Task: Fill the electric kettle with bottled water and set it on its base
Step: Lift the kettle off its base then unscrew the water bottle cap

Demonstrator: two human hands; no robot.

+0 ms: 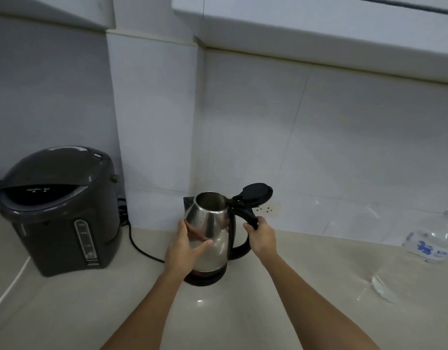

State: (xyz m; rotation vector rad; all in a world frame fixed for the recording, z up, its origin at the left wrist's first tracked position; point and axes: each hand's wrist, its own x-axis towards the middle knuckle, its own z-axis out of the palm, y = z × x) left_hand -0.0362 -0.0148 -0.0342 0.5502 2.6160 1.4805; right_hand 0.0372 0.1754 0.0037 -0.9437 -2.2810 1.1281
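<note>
A stainless steel electric kettle point(213, 221) with a black handle stands on its black base point(205, 279) on the beige counter, near the tiled wall. Its black lid point(255, 194) is flipped up, and the mouth is open. My left hand point(185, 246) presses flat against the kettle's left side, fingers spread over the steel. My right hand point(262, 236) is wrapped around the black handle. A large clear water bottle point(430, 241) with a blue-printed label lies at the right edge of the counter, partly cut off by the frame.
A dark grey thermo pot point(59, 210) stands at the left, with black cords point(139, 246) running along the counter toward the kettle base and a white cord point(11, 289) at the far left. White cabinets hang overhead. Bare counter point(66, 311) lies in front.
</note>
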